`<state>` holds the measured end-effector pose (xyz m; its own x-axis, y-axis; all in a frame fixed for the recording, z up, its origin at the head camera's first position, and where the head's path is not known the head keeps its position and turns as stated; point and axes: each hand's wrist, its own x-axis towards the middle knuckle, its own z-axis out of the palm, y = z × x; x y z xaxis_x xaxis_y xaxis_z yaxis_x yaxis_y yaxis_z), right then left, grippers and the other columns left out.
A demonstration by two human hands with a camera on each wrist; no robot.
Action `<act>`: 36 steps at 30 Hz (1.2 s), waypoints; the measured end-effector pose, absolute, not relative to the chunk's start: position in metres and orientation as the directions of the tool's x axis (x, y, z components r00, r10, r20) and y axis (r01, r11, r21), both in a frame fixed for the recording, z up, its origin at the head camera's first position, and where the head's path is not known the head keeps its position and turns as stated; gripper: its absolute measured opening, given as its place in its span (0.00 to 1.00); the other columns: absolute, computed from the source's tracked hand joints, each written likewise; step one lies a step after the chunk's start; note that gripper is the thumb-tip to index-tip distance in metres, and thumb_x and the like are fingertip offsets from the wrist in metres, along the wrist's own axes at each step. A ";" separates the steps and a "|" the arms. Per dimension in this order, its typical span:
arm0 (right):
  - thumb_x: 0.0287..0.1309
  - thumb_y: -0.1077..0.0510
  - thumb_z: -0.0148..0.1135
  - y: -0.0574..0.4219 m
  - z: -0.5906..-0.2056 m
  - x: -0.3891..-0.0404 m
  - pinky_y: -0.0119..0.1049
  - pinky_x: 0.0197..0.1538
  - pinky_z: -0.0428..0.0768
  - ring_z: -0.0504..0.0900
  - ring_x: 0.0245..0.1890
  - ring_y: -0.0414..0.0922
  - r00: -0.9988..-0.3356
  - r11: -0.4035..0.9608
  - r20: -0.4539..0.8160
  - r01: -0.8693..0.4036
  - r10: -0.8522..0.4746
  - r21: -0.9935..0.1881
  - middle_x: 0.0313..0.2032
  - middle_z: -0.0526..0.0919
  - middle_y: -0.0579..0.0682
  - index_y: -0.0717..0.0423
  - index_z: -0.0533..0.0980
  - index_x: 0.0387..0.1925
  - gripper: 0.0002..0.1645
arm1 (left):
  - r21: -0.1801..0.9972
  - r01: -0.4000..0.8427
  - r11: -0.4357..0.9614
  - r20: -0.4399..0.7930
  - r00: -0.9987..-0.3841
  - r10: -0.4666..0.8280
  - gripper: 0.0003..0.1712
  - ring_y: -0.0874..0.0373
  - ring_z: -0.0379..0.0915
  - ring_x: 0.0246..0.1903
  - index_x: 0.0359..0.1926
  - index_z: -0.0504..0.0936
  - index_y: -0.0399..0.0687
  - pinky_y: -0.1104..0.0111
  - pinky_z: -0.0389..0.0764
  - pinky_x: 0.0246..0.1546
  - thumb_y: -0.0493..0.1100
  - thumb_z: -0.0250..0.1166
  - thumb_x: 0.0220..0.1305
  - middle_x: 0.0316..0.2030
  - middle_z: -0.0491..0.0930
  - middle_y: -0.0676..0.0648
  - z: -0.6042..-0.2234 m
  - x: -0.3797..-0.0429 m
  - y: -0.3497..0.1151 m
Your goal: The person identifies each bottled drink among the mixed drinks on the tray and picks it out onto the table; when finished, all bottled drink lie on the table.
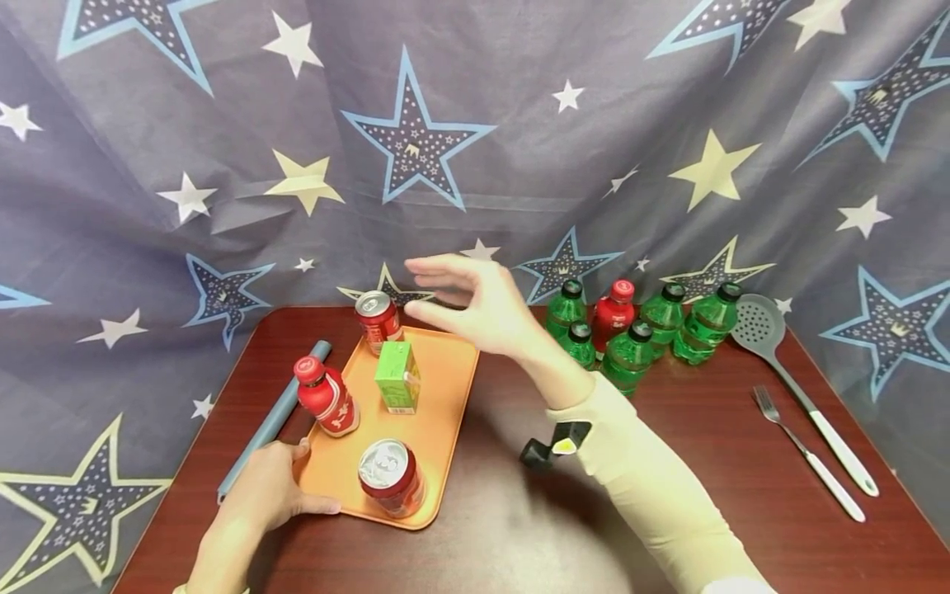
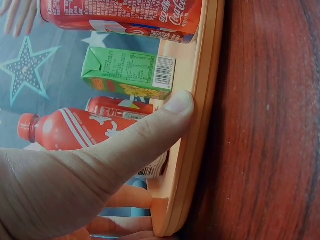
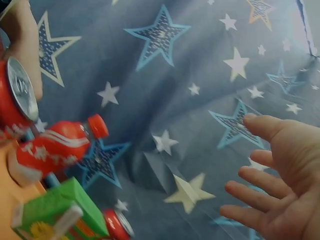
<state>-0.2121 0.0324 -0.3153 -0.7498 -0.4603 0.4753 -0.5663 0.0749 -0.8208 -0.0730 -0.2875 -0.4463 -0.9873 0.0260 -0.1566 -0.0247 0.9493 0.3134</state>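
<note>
My left hand (image 1: pixel 260 487) grips the near left corner of an orange tray (image 1: pixel 438 388); in the left wrist view the thumb (image 2: pixel 145 135) lies along the rim, with the fingers round the side. Upright on the tray are a red-capped bottle (image 1: pixel 330 404), a green drink carton (image 1: pixel 397 381) and two red cola cans, one near the front (image 1: pixel 393 487) and one at the back left corner (image 1: pixel 379 323). My right hand (image 1: pixel 482 305) is raised above the tray's far right corner, fingers extended and apart from the thumb, with nothing held. The right wrist view shows that palm (image 3: pixel 295 185) bare.
Several green bottles (image 1: pixel 627 359) and a red bottle (image 1: pixel 613 313) stand together at the back right. Beyond them lie a grey slotted skimmer (image 1: pixel 759 326) and a fork (image 1: pixel 809 458). A blue-grey rod (image 1: pixel 275 421) lies left of the tray. A star-patterned curtain (image 1: pixel 519 165) hangs behind the table.
</note>
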 end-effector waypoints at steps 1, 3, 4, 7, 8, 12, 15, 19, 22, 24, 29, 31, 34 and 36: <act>0.60 0.59 0.79 0.026 -0.317 -0.211 0.38 0.64 0.85 0.88 0.61 0.46 -0.740 0.075 0.476 -0.574 -0.476 -0.816 0.61 0.88 0.52 0.55 0.84 0.63 0.28 | 0.312 -0.025 0.950 -0.156 -0.987 0.025 0.67 0.27 0.80 0.57 0.61 0.81 0.22 0.39 0.82 0.58 0.69 0.90 0.28 0.56 0.84 0.25 -0.446 -0.072 -0.288; 0.60 0.58 0.79 0.013 -0.320 -0.210 0.38 0.65 0.85 0.87 0.62 0.42 -0.720 0.086 0.480 -0.594 -0.501 -0.800 0.61 0.88 0.50 0.53 0.84 0.63 0.29 | 0.309 -0.023 0.951 -0.151 -0.988 0.025 0.67 0.27 0.81 0.56 0.61 0.81 0.22 0.38 0.82 0.57 0.69 0.90 0.28 0.55 0.85 0.25 -0.447 -0.071 -0.289; 0.60 0.57 0.79 0.007 -0.322 -0.208 0.38 0.65 0.85 0.87 0.61 0.39 -0.715 0.092 0.477 -0.597 -0.512 -0.797 0.60 0.89 0.50 0.52 0.84 0.63 0.29 | 0.307 -0.023 0.951 -0.149 -0.989 0.024 0.67 0.27 0.81 0.56 0.61 0.81 0.22 0.38 0.82 0.57 0.69 0.90 0.27 0.55 0.85 0.25 -0.447 -0.071 -0.289; 0.59 0.56 0.80 -0.008 -0.326 -0.205 0.35 0.64 0.85 0.85 0.60 0.33 -0.693 0.087 0.477 -0.610 -0.541 -0.788 0.59 0.89 0.48 0.50 0.84 0.63 0.29 | 0.308 -0.023 0.951 -0.146 -0.989 0.023 0.67 0.27 0.81 0.56 0.61 0.81 0.22 0.38 0.82 0.57 0.69 0.90 0.27 0.55 0.85 0.25 -0.448 -0.071 -0.290; 0.58 0.55 0.81 -0.013 -0.327 -0.205 0.35 0.64 0.85 0.85 0.59 0.32 -0.684 0.089 0.482 -0.620 -0.547 -0.780 0.59 0.89 0.47 0.49 0.85 0.63 0.30 | 0.308 -0.024 0.951 -0.146 -0.989 0.023 0.67 0.27 0.81 0.56 0.61 0.81 0.22 0.38 0.82 0.57 0.69 0.90 0.27 0.55 0.85 0.25 -0.448 -0.071 -0.290; 0.57 0.55 0.82 -0.029 -0.333 -0.203 0.31 0.63 0.85 0.85 0.58 0.32 -0.666 0.073 0.474 -0.619 -0.576 -0.782 0.61 0.88 0.46 0.49 0.84 0.64 0.32 | 0.311 -0.026 0.950 -0.151 -0.988 0.023 0.67 0.28 0.81 0.56 0.60 0.81 0.22 0.39 0.83 0.57 0.69 0.90 0.27 0.55 0.85 0.26 -0.447 -0.072 -0.290; 0.57 0.53 0.82 -0.039 -0.338 -0.203 0.30 0.65 0.83 0.85 0.61 0.34 -0.661 0.099 0.446 -0.617 -0.604 -0.781 0.65 0.86 0.46 0.49 0.82 0.66 0.35 | 0.314 -0.023 0.949 -0.146 -0.989 0.025 0.67 0.28 0.82 0.55 0.60 0.82 0.22 0.39 0.83 0.56 0.68 0.90 0.27 0.54 0.85 0.26 -0.447 -0.072 -0.290; 0.58 0.50 0.81 -0.048 -0.347 -0.204 0.31 0.63 0.84 0.83 0.65 0.37 -0.657 0.159 0.410 -0.628 -0.632 -0.761 0.66 0.84 0.45 0.46 0.81 0.68 0.36 | 0.317 -0.022 0.948 -0.144 -0.989 0.025 0.66 0.29 0.82 0.54 0.60 0.82 0.22 0.39 0.84 0.56 0.68 0.90 0.27 0.54 0.86 0.26 -0.447 -0.072 -0.290; 0.60 0.49 0.79 -0.054 -0.354 -0.207 0.31 0.55 0.86 0.83 0.61 0.33 -0.665 0.190 0.402 -0.634 -0.630 -0.750 0.65 0.85 0.44 0.43 0.80 0.69 0.35 | 0.318 -0.023 0.948 -0.149 -0.989 0.025 0.67 0.29 0.82 0.54 0.60 0.82 0.22 0.39 0.83 0.56 0.68 0.90 0.27 0.54 0.86 0.26 -0.447 -0.072 -0.289; 0.61 0.48 0.78 -0.058 -0.358 -0.208 0.28 0.44 0.84 0.83 0.47 0.30 -0.668 0.201 0.399 -0.635 -0.628 -0.746 0.63 0.86 0.43 0.42 0.80 0.69 0.35 | 0.322 -0.024 0.947 -0.151 -0.988 0.027 0.67 0.28 0.82 0.55 0.60 0.81 0.22 0.39 0.83 0.56 0.68 0.90 0.27 0.54 0.85 0.25 -0.447 -0.072 -0.289; 0.63 0.48 0.77 -0.070 -0.369 -0.210 0.19 0.38 0.78 0.80 0.35 0.28 -0.631 0.209 0.366 -0.650 -0.684 -0.731 0.65 0.85 0.42 0.44 0.78 0.71 0.35 | 0.325 -0.032 0.945 -0.158 -0.987 0.021 0.67 0.27 0.81 0.56 0.60 0.81 0.22 0.38 0.82 0.57 0.68 0.90 0.28 0.55 0.85 0.25 -0.446 -0.073 -0.288; 0.64 0.48 0.77 -0.074 -0.373 -0.209 0.17 0.50 0.79 0.85 0.50 0.28 -0.605 0.209 0.344 -0.659 -0.718 -0.723 0.68 0.84 0.43 0.46 0.77 0.72 0.37 | 0.324 -0.036 0.946 -0.162 -0.987 0.017 0.67 0.27 0.80 0.56 0.60 0.81 0.22 0.38 0.82 0.57 0.68 0.90 0.28 0.55 0.85 0.25 -0.446 -0.074 -0.288; 0.64 0.48 0.76 -0.079 -0.378 -0.207 0.18 0.62 0.76 0.80 0.68 0.34 -0.577 0.209 0.316 -0.666 -0.753 -0.716 0.69 0.82 0.46 0.48 0.75 0.73 0.39 | 0.325 -0.040 0.945 -0.166 -0.986 0.015 0.67 0.27 0.80 0.57 0.61 0.81 0.22 0.37 0.82 0.58 0.68 0.90 0.28 0.55 0.84 0.25 -0.445 -0.074 -0.288; 0.64 0.48 0.77 -0.083 -0.382 -0.205 0.18 0.64 0.74 0.80 0.69 0.37 -0.572 0.223 0.307 -0.674 -0.761 -0.704 0.69 0.82 0.47 0.49 0.74 0.74 0.40 | 0.323 -0.039 0.945 -0.165 -0.986 0.016 0.67 0.26 0.80 0.56 0.61 0.81 0.22 0.37 0.82 0.58 0.68 0.90 0.28 0.55 0.84 0.25 -0.445 -0.074 -0.288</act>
